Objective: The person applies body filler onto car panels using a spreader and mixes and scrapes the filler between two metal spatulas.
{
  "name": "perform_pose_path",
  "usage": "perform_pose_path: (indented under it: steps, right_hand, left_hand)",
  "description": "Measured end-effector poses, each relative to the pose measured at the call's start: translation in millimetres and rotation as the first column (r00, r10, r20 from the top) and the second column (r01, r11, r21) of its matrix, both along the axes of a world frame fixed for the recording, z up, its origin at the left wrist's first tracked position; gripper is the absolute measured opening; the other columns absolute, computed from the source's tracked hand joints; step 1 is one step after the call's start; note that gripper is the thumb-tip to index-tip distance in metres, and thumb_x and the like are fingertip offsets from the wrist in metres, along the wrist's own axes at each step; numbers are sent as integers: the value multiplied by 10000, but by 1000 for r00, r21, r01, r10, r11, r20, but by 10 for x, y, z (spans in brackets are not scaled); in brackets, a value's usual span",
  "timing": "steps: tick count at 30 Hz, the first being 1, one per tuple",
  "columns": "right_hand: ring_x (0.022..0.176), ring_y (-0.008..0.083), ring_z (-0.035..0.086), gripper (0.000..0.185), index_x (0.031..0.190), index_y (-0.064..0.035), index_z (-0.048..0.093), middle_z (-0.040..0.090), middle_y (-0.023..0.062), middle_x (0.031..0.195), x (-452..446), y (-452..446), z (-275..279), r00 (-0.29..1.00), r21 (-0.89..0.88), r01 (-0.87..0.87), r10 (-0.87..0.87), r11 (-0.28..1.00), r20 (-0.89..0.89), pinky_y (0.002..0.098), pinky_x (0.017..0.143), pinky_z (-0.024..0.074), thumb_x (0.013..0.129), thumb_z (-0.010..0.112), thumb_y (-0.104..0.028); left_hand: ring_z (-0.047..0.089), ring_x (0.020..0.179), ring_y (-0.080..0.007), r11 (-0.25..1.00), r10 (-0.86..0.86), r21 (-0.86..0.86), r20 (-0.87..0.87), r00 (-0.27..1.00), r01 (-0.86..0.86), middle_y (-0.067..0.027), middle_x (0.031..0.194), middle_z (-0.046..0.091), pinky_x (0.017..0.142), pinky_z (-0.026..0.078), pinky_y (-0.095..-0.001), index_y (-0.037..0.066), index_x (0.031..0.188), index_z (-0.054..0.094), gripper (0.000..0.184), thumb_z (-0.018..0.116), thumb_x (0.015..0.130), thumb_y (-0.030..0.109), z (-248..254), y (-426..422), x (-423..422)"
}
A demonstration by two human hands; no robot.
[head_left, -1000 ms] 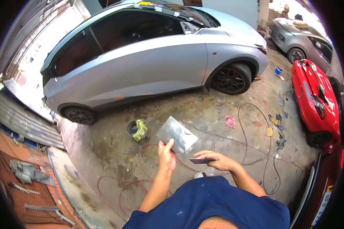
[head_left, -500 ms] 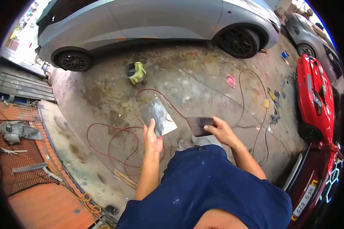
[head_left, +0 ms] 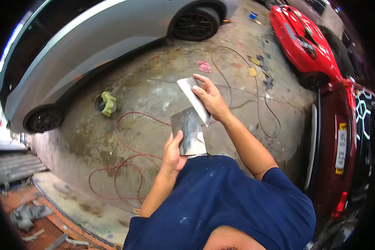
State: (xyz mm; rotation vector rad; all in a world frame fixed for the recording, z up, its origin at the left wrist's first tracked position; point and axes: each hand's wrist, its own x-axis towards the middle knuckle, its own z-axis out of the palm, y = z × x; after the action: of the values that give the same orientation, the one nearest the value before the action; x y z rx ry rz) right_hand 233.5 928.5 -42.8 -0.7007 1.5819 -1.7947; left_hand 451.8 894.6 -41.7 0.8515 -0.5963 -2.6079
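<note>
My left hand (head_left: 173, 153) grips the lower left edge of a flat grey plate (head_left: 186, 127), thumb on top. A small whitish dab lies near the plate's right edge. In my right hand (head_left: 210, 96) is a flat, thin spreader (head_left: 193, 99), tilted and pinched between thumb and fingers. Its lower end is close to the plate's upper right corner; whether they touch I cannot tell.
A silver car (head_left: 108, 46) stands at upper left, a red car body (head_left: 300, 37) at upper right, a dark red vehicle (head_left: 327, 137) at right. On the floor are a red hose (head_left: 131, 163), a bucket with a green cloth (head_left: 108, 104) and a pink cloth (head_left: 204, 66).
The view has swung right. My right hand has raised and turned the spreader from beside the plate to above its upper right. My left hand still holds the plate.
</note>
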Motion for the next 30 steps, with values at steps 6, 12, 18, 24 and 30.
perform_pose_path:
  steps: [6,12,18,24,30]
  right_hand:
    - [822,71,565,577,1468,-3,476,642,21,931,-262,886,-118,976,37,216,-217,976,17,243,733,466,1004,691,-269]
    - [1159,208,589,627,1481,-26,478,651,143,1272,-215,2254,-749,911,95,410,-401,907,-100,346,1005,463,969,726,-291]
    - [1324,311,549,692,1477,-47,507,595,190,1409,-154,3570,-592,806,205,571,-495,795,-325,430,1102,429,918,764,-363]
    - [1106,358,674,639,1379,-81,570,658,196,1208,-577,4124,443,553,194,659,-293,727,-780,392,912,552,880,771,-426]
    - [874,360,704,658,1376,-121,578,671,148,1098,-560,4366,285,427,186,611,-122,769,-896,419,728,583,861,760,-488]
  left_hand:
    - [690,1075,-232,977,-212,21,21,977,212,-99,1225,668,885,582,-440,57,1387,502,360,552,1060,198,80,507,-533]
    - [691,1077,-233,928,-373,53,76,925,370,-97,1231,665,882,580,-444,80,1397,495,365,556,1056,194,140,1055,-880]
    - [632,1135,-189,850,-450,-247,122,885,466,-95,1247,640,974,524,-367,23,1407,471,391,565,1061,179,157,1413,-1195]
    - [639,1131,-179,588,-644,-475,216,734,655,-103,1283,640,975,522,-338,17,1405,488,386,560,1064,182,303,1874,-1410]
    - [605,1140,-142,474,-684,-518,292,668,712,-90,1284,642,998,484,-302,-15,1407,509,387,532,1078,189,436,2252,-1491]
